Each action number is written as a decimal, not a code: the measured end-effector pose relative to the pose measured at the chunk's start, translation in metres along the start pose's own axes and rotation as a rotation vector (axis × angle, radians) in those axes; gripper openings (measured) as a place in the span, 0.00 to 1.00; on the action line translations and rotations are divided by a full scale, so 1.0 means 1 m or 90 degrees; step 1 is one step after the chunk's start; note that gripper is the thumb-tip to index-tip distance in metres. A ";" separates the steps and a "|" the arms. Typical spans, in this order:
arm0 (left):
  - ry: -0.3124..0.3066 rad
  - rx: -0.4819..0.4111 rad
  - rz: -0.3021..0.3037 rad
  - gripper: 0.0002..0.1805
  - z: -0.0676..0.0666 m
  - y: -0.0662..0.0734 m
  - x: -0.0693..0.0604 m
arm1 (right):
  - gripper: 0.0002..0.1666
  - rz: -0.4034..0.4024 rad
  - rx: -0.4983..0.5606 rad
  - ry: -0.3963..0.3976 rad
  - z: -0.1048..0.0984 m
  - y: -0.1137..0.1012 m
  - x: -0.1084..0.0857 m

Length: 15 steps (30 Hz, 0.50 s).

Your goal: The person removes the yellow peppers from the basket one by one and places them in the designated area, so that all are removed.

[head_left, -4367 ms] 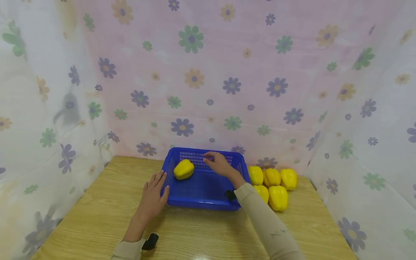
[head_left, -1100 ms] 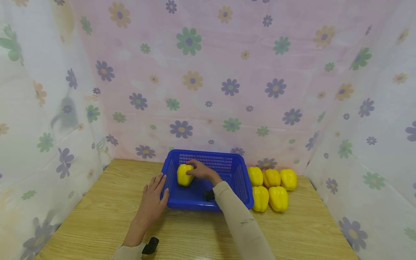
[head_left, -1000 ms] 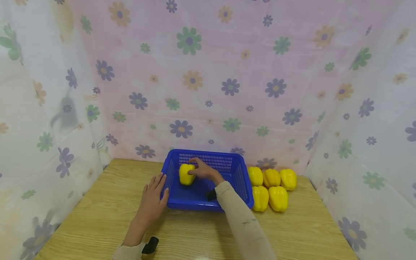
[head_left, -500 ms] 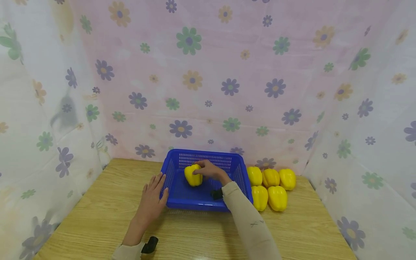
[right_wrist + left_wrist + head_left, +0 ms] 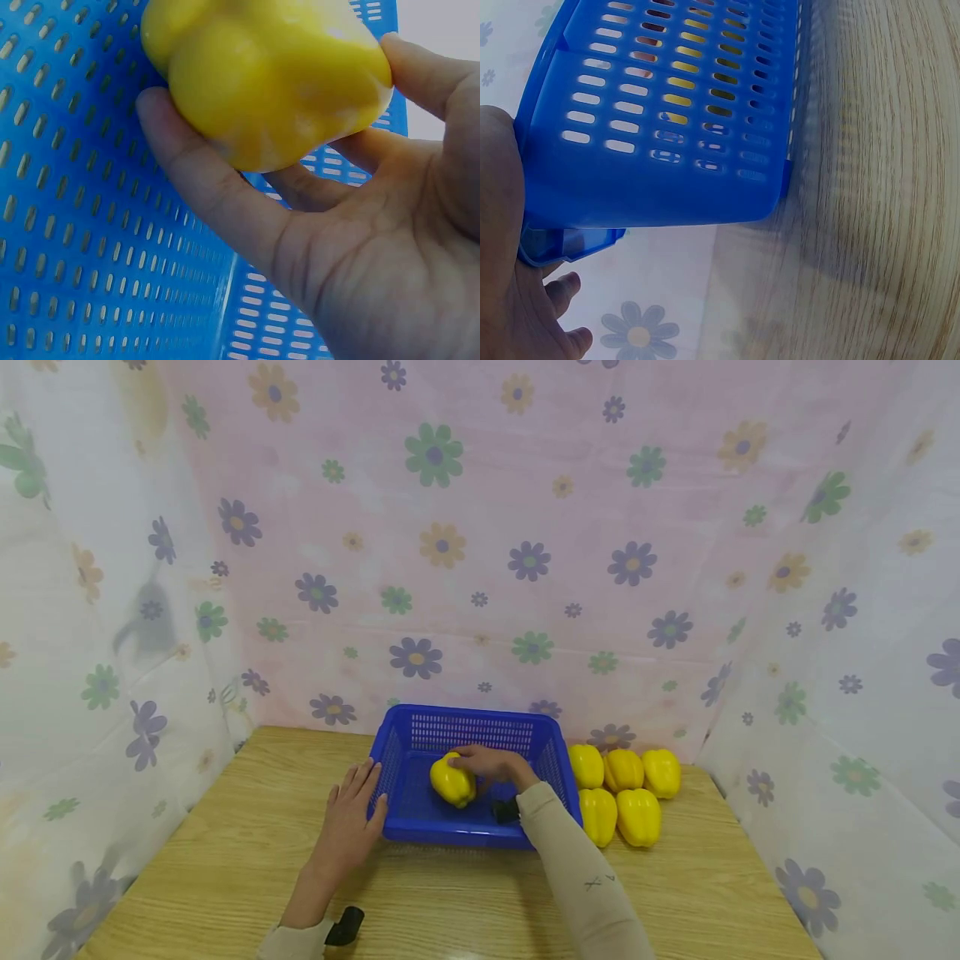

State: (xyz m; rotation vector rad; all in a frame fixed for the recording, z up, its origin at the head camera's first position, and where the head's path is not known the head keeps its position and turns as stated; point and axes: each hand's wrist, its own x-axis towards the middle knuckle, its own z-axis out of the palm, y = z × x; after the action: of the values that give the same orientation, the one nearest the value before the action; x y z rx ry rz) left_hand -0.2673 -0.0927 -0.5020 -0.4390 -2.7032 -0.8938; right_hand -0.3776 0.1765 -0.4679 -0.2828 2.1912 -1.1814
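Inside the blue basket [image 5: 465,835] my right hand [image 5: 495,764] grips a yellow bell pepper [image 5: 453,782] from its right side. In the right wrist view, the thumb and curled fingers [image 5: 202,172] of that hand hold the pepper [image 5: 277,75] close to the slotted basket wall [image 5: 82,187]. My left hand [image 5: 348,818] rests against the basket's left rim with its fingers straight. Seen from the left wrist, the hand [image 5: 517,300] lies along the basket's edge, and yellow shows through the slots of the basket [image 5: 645,187].
Several yellow bell peppers [image 5: 637,817] stand in two rows on the wooden table [image 5: 450,910], right beside the basket. A flowered cloth [image 5: 480,527] hangs behind and along both sides.
My right hand has taken hold of the pepper and moved it rightward from the basket's left side, tilting it lately. The left hand stays at the rim.
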 end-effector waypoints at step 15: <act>0.008 0.000 0.007 0.31 -0.001 0.001 -0.001 | 0.31 0.016 0.056 -0.040 0.000 -0.001 -0.011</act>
State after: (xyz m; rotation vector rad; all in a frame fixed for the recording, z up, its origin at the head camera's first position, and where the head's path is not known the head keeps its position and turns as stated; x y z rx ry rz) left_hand -0.2657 -0.0930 -0.5012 -0.4472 -2.6874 -0.8905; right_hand -0.3686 0.1812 -0.4627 -0.2517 2.0762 -1.2352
